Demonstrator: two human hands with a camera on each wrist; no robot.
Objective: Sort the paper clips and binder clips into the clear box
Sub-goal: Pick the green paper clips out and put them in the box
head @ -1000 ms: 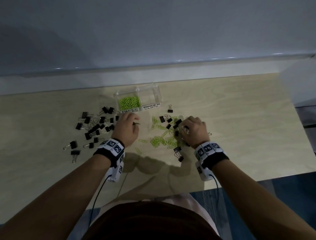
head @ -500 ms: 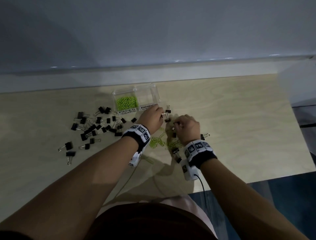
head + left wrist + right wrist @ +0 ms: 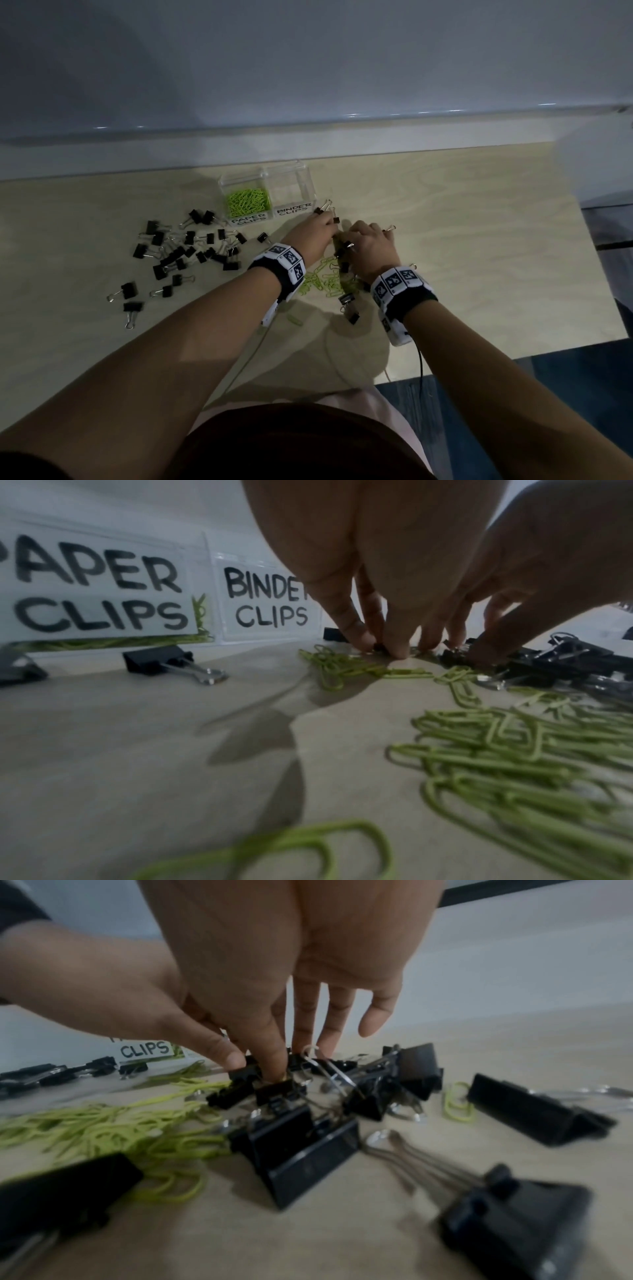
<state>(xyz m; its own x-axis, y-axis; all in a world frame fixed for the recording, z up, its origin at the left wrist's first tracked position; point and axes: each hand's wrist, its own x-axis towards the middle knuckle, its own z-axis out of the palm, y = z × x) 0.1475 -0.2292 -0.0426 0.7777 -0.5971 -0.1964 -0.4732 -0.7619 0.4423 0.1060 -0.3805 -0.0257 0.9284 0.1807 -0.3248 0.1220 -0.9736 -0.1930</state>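
Note:
The clear box (image 3: 310,185) stands at the back of the table. Its left half, labelled PAPER CLIPS (image 3: 99,588), holds green paper clips (image 3: 246,202); nothing shows in the right half, labelled BINDER CLIPS (image 3: 270,601). In front of it lies a mixed heap of green paper clips (image 3: 325,281) and black binder clips (image 3: 298,1150). Both hands reach into the heap's far end, side by side. My left hand (image 3: 313,233) pinches a small black binder clip (image 3: 378,646) on the table between thumb and forefinger. My right hand (image 3: 368,245) pinches a binder clip (image 3: 274,1092); its other fingers (image 3: 373,1020) stay straight.
Several black binder clips (image 3: 178,253) lie scattered on the wooden table (image 3: 479,240) left of the box, with one close by the box front (image 3: 161,661). More binder clips (image 3: 349,305) lie near my right wrist. A pale ledge and wall run behind the box.
My left hand has moved right, from in front of the box's paper clip half to the heap beside my right hand. The right hand has shifted slightly forward within the heap.

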